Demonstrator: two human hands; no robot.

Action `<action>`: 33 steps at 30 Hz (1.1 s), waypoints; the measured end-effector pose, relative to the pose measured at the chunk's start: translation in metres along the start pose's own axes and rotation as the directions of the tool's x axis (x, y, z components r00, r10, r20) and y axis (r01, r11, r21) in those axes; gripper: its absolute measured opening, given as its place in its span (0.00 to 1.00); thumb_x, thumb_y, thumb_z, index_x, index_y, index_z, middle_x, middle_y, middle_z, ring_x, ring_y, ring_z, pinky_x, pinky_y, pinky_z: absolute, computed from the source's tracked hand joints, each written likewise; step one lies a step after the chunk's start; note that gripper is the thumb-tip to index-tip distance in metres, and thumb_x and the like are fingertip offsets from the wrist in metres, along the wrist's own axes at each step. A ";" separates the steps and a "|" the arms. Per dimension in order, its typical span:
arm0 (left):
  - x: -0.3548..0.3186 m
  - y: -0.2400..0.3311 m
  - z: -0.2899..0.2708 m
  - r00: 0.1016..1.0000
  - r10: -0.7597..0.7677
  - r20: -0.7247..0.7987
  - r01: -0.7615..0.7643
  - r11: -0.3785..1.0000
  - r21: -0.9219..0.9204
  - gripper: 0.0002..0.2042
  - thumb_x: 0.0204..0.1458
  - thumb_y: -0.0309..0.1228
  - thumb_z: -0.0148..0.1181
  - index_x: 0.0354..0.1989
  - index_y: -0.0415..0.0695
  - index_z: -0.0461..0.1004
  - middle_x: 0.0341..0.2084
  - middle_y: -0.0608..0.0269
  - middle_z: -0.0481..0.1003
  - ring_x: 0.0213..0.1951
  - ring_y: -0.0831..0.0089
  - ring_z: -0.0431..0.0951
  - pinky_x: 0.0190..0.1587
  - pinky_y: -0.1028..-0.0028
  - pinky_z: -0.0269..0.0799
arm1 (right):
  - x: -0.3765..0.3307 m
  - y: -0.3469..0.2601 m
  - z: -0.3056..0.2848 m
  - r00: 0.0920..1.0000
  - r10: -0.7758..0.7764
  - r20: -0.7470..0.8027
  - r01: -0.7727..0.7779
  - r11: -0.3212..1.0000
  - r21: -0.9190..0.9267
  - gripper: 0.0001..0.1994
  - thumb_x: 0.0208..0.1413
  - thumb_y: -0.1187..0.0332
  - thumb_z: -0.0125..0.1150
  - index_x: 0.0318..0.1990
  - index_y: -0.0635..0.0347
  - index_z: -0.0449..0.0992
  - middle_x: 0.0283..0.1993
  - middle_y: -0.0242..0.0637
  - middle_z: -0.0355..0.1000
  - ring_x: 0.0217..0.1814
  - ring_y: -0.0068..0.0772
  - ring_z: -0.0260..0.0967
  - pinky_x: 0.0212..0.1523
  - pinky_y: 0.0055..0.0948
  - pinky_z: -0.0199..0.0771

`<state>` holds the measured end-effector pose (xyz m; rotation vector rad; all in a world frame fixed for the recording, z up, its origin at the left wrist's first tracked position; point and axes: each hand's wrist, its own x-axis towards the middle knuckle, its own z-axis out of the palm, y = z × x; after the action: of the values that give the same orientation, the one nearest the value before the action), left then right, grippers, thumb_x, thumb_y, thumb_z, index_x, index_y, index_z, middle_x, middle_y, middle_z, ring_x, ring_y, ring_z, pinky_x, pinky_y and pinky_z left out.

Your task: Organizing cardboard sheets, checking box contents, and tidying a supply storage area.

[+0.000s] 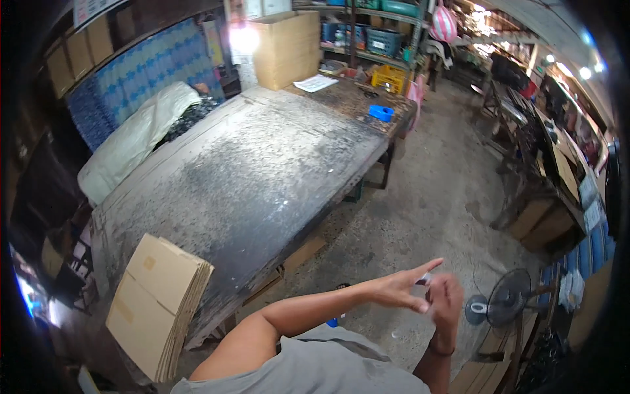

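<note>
Both hands meet in front of my body, above the concrete floor. My left hand [396, 289] reaches across from the left, its index finger stretched out and its thumb apart below. My right hand [447, 299], slightly blurred, is closed with bent fingers right beside the left fingertips. A small pale, greyish thing [425, 279] shows between the two hands; its kind is too small and blurred to tell. A dark band [443, 352] circles my right wrist.
A big worn table [249, 171] stands left, with stacked flat cardboard [157, 295] at its near corner. A cardboard box [287, 49], a blue tape dispenser-like object [380, 113] and a yellow crate [388, 79] are at the far end. A fan [509, 297] stands right.
</note>
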<state>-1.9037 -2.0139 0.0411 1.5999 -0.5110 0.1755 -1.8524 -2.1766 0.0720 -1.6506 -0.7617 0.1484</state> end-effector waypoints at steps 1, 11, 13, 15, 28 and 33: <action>0.012 -0.007 -0.006 0.999 -0.012 0.038 0.013 0.999 -0.031 0.46 0.46 0.50 0.64 0.68 0.45 0.43 0.46 0.48 0.70 0.51 0.61 0.71 0.53 0.61 0.66 | 0.025 0.001 0.002 0.995 -0.039 -0.097 0.045 0.997 0.059 0.08 0.59 0.69 0.50 0.30 0.61 0.72 0.19 0.25 0.64 0.18 0.13 0.56 0.19 0.18 0.56; 0.215 -0.049 -0.157 0.985 -0.169 0.032 0.168 0.900 -0.403 0.28 0.55 0.40 0.56 0.60 0.40 0.58 0.34 0.65 0.71 0.34 0.75 0.73 0.44 0.68 0.71 | 0.318 -0.026 -0.033 0.958 -0.095 -0.270 0.151 0.969 0.195 0.09 0.58 0.64 0.57 0.30 0.60 0.72 0.18 0.21 0.60 0.14 0.09 0.51 0.12 0.15 0.48; 0.240 -0.046 -0.173 0.981 -0.184 0.055 0.187 0.846 -0.499 0.30 0.55 0.41 0.57 0.62 0.39 0.55 0.35 0.63 0.72 0.35 0.73 0.74 0.46 0.67 0.70 | 0.353 -0.021 -0.034 0.969 -0.113 -0.220 0.158 0.966 0.202 0.10 0.57 0.62 0.59 0.30 0.60 0.73 0.18 0.19 0.58 0.13 0.08 0.49 0.12 0.15 0.44; 0.264 -0.047 -0.192 0.961 -0.211 0.178 0.273 0.819 -0.505 0.31 0.56 0.39 0.56 0.64 0.40 0.50 0.34 0.61 0.73 0.35 0.72 0.75 0.42 0.69 0.72 | 0.382 -0.021 -0.035 0.964 -0.115 -0.240 0.158 0.972 0.171 0.11 0.58 0.61 0.57 0.31 0.59 0.72 0.16 0.19 0.57 0.13 0.09 0.48 0.12 0.15 0.46; 0.407 -0.107 -0.288 0.957 -0.273 -0.100 0.282 0.955 0.088 0.14 0.59 0.44 0.50 0.31 0.46 0.70 0.14 0.80 0.57 0.14 0.87 0.55 0.15 0.82 0.49 | 0.549 0.020 -0.139 0.990 -0.085 -0.116 0.136 0.805 0.578 0.11 0.59 0.61 0.52 0.26 0.50 0.64 0.16 0.21 0.54 0.14 0.17 0.51 0.19 0.24 0.57; 0.425 -0.180 -0.330 0.886 -0.429 -0.175 0.453 0.882 0.128 0.14 0.60 0.42 0.48 0.27 0.46 0.68 0.15 0.78 0.58 0.16 0.87 0.56 0.16 0.81 0.52 | 0.612 0.049 -0.278 0.949 -0.197 -0.244 0.310 0.716 0.626 0.10 0.60 0.59 0.53 0.33 0.56 0.70 0.13 0.19 0.52 0.10 0.12 0.45 0.12 0.15 0.47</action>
<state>-1.3882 -1.7813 0.0880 1.8093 -0.0093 -0.0171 -1.2215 -2.0725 0.2859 -0.8534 -0.6973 0.0712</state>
